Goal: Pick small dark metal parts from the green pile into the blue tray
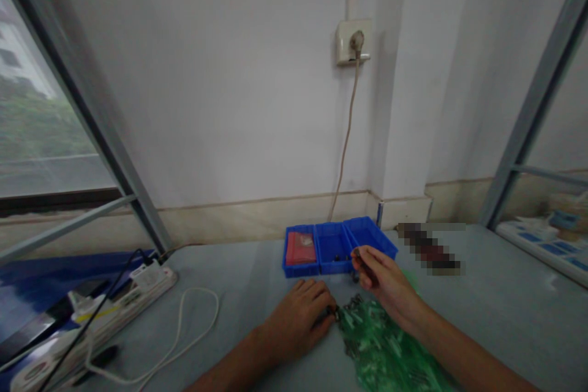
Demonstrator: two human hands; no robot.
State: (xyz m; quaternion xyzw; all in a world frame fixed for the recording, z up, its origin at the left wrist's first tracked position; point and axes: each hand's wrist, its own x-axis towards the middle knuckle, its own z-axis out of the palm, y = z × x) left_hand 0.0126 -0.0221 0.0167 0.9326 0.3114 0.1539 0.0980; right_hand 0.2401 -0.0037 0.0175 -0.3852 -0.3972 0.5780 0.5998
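Note:
My left hand (298, 318) rests on the table with its fingers curled. Between its thumb and forefinger is a small dark metal part (334, 312), too small to name. Raised just in front of the blue trays, my right hand (381, 278) pinches another small dark piece (357, 253) whose kind I cannot make out. Under the right forearm lies a green plastic bag (390, 352) holding many small shiny metal pieces, some at its edge by the left fingertips. Of the three joined blue trays (301, 271), the left one contains a red packet (301, 249), and the middle one a few small dark pieces.
A white power strip (151, 285) with plugs and a loose white cable (184, 343) lie on the left. Behind the trays, a cord (348, 128) hangs from a wall socket (342, 43). Grey metal frame bars (528, 98) slant on both sides. A blurred-out item lies back right.

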